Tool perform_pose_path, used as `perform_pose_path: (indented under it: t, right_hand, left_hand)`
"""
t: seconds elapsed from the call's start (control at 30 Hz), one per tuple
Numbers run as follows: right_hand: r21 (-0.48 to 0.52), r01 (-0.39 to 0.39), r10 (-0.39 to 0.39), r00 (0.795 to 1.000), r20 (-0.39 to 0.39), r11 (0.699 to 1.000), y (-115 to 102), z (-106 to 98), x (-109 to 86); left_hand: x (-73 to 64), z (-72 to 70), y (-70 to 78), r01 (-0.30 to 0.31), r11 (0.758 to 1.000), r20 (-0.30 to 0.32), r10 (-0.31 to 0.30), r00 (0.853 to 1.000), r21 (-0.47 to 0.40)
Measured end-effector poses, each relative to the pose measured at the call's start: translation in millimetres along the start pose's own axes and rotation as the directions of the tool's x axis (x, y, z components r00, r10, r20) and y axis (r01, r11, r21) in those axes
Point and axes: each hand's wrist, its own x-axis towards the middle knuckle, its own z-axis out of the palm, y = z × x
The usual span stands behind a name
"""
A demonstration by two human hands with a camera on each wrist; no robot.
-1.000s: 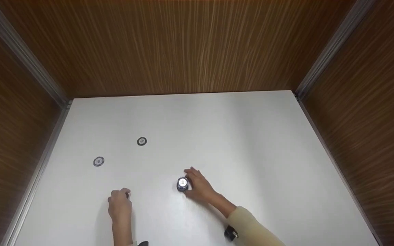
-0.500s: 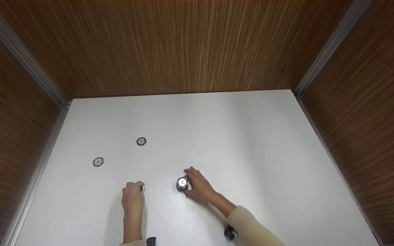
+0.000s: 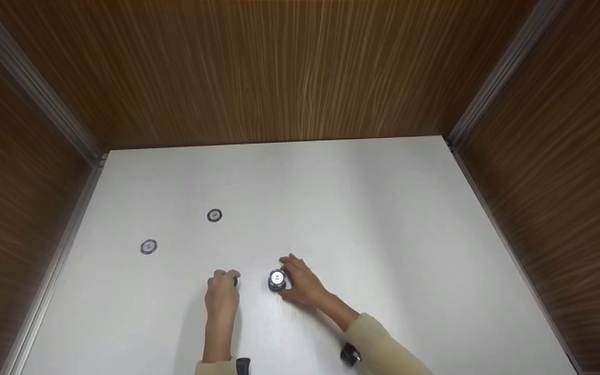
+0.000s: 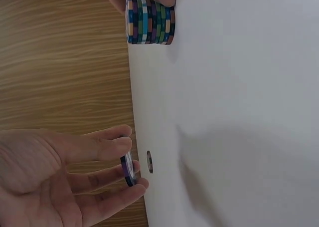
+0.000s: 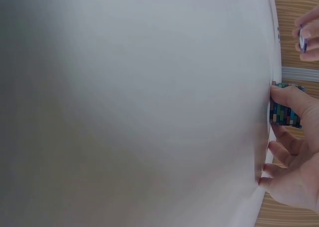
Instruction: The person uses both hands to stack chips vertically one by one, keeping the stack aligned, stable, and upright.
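My left hand [image 3: 222, 297] pinches one poker chip [image 4: 127, 168] between thumb and fingertips, raised above the white table. To the right of it stands a stack of poker chips [image 3: 277, 280], whose many-coloured edges show in the left wrist view. My right hand [image 3: 305, 284] holds this stack low at its side, thumb on the near edge and forefinger behind. In the right wrist view the thumb lies along the stack [image 5: 285, 105] and the other fingers rest on the tabletop. A gap separates the held chip from the stack.
Two loose chips lie flat on the white table [image 3: 383, 234]: one chip [image 3: 214, 215] farther back, another chip [image 3: 149, 246] at the left. Brown wood-grain panels [image 3: 279, 73] enclose the back and both sides. A black wrist strap piece [image 3: 350, 354] sits by the right sleeve.
My left hand has moved right and slightly away from me with its chip, closer to the stack. The right hand and the stack have stayed in place.
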Motion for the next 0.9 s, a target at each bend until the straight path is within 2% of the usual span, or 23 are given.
perform_pose_path:
  t: [0.17, 0.47, 0.67, 0.9]
  right_hand:
    - [0.014, -0.014, 0.014, 1.000, 0.004, 1.000, -1.1, -0.2, -0.3]
    - [0.007, 0.008, -0.008, 1.000, -0.016, 1.000, 0.1, -0.1, 0.5]
    - [0.010, -0.004, 0.004, 1.000, -0.008, 1.000, -1.4, 0.2, 0.5]
    - [-0.010, 0.060, -0.061, 0.997, -0.054, 0.998, 0.2, 1.5, 1.3]
  left_hand:
    - [-1.2, 2.5, 9.5, -0.032, 0.999, -0.002, 0.032, 0.999, 0.004]
    - [0.8, 10.7, 23.8, -0.092, 0.996, -0.015, 0.092, 0.996, 0.003]
    - [1.4, 15.1, 34.8, -0.113, 0.994, 0.015, 0.113, 0.994, -0.007]
    - [1.5, 26.5, 46.3, -0.180, 0.984, 0.033, 0.179, 0.983, 0.012]
